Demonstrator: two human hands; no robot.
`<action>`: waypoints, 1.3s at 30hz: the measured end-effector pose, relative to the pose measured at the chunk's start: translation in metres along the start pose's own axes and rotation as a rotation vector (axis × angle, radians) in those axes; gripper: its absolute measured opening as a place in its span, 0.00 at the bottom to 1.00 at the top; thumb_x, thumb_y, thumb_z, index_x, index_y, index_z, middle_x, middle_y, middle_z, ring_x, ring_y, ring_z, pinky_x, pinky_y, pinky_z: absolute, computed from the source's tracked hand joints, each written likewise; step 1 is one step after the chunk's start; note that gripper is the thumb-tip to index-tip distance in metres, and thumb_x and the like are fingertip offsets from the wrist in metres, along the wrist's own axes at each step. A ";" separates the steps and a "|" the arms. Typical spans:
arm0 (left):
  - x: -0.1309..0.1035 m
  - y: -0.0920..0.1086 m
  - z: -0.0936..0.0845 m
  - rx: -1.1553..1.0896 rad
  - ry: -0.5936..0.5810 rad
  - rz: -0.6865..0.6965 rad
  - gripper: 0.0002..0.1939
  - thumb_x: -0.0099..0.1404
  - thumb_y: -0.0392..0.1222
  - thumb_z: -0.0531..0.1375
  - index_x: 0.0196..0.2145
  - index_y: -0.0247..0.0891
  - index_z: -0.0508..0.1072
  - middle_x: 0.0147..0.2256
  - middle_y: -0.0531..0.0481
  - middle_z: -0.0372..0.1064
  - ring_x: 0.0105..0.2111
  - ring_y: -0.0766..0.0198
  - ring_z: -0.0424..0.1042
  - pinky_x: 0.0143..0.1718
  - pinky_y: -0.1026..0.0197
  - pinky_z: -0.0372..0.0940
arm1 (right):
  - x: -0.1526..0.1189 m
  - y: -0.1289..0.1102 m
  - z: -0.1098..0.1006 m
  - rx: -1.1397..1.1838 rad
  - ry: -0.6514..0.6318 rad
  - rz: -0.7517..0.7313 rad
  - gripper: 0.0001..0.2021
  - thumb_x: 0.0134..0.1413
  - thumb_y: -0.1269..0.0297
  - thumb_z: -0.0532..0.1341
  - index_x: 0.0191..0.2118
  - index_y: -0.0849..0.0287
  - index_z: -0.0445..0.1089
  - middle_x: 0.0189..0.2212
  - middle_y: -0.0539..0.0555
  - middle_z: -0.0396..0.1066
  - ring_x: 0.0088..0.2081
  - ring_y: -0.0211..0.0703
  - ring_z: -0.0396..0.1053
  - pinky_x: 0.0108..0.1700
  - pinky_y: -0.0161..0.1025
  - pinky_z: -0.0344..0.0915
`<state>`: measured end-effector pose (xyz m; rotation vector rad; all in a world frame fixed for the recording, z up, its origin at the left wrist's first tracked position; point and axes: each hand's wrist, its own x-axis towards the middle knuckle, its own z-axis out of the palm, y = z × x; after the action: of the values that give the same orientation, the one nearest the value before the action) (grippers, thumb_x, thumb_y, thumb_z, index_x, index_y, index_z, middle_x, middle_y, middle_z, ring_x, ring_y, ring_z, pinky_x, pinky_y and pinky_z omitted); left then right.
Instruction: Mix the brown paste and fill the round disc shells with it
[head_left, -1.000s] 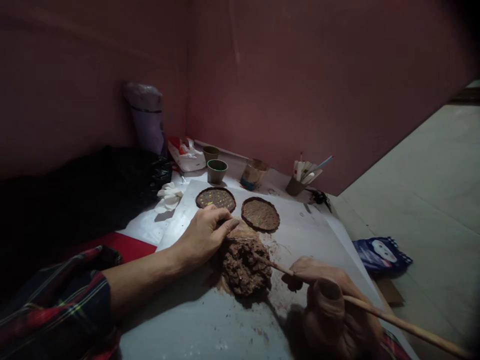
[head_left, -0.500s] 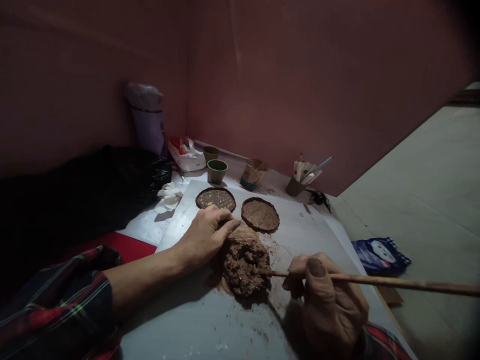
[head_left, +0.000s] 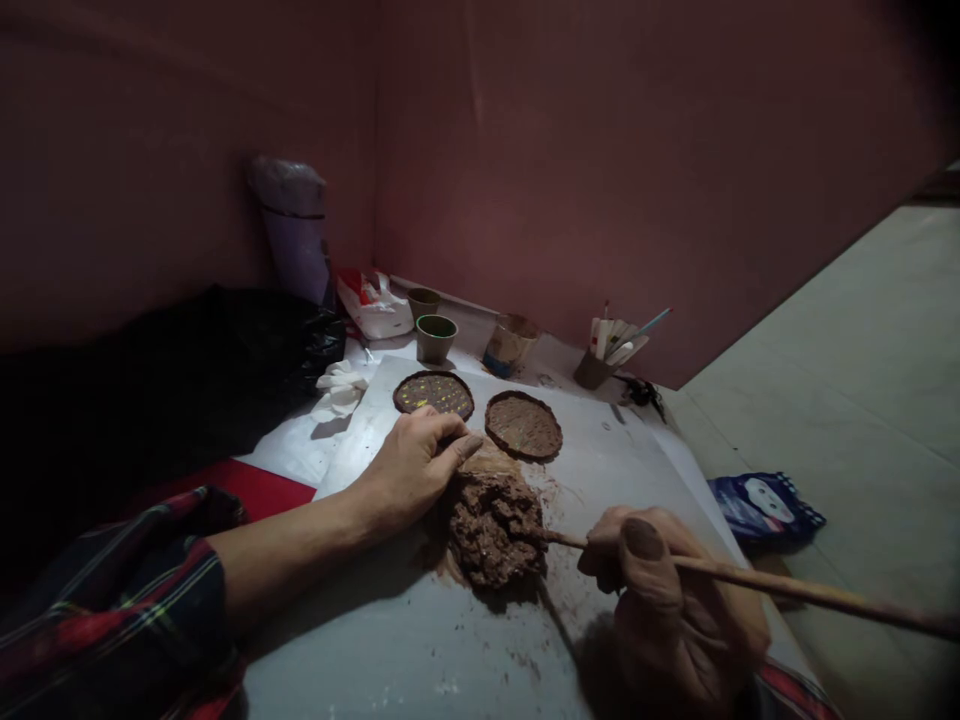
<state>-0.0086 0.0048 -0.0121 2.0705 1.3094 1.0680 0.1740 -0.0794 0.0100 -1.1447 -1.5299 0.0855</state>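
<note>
A lumpy heap of brown, clay-like paste sits on the white board. My right hand grips a long thin wooden stick, thumb on top, and the stick's far end touches the right side of the paste. At the upper left edge of the paste, my left hand is closed with thumb and fingers pinched; what lies between them is hidden. Beyond it are two round brown dishes with raised rims, one with yellow specks and one plain.
Behind the dishes stand a green-rimmed cup, a stained tub and a pot of pens and brushes. White gloves and a black plastic bag lie left. A dark blue packet is right, beyond the board's edge.
My right hand has moved right, drawing the stick's tip back from deeper in the paste to its right edge. The stick now slopes more. My left hand stays in place.
</note>
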 end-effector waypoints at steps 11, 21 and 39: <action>-0.001 0.001 0.000 -0.006 -0.003 0.001 0.14 0.64 0.40 0.55 0.22 0.37 0.68 0.23 0.52 0.64 0.29 0.64 0.61 0.33 0.60 0.56 | -0.007 0.007 0.013 0.324 0.039 0.287 0.18 0.60 0.60 0.55 0.20 0.60 0.65 0.16 0.49 0.62 0.17 0.34 0.61 0.18 0.33 0.56; -0.001 0.000 -0.001 -0.019 -0.009 0.004 0.14 0.65 0.40 0.55 0.22 0.36 0.67 0.23 0.52 0.64 0.30 0.64 0.60 0.33 0.60 0.55 | 0.002 0.003 0.008 0.424 0.214 0.284 0.16 0.59 0.64 0.56 0.20 0.60 0.67 0.15 0.48 0.64 0.16 0.34 0.62 0.14 0.32 0.54; 0.000 0.000 -0.001 -0.035 -0.016 -0.012 0.13 0.64 0.40 0.55 0.22 0.36 0.67 0.23 0.52 0.64 0.30 0.64 0.60 0.33 0.60 0.54 | -0.004 0.011 0.011 0.413 0.197 0.104 0.14 0.59 0.68 0.55 0.23 0.61 0.68 0.16 0.47 0.63 0.17 0.33 0.62 0.17 0.32 0.54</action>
<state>-0.0093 0.0048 -0.0120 2.0396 1.2841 1.0593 0.1712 -0.0705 -0.0029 -0.8719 -1.2073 0.3343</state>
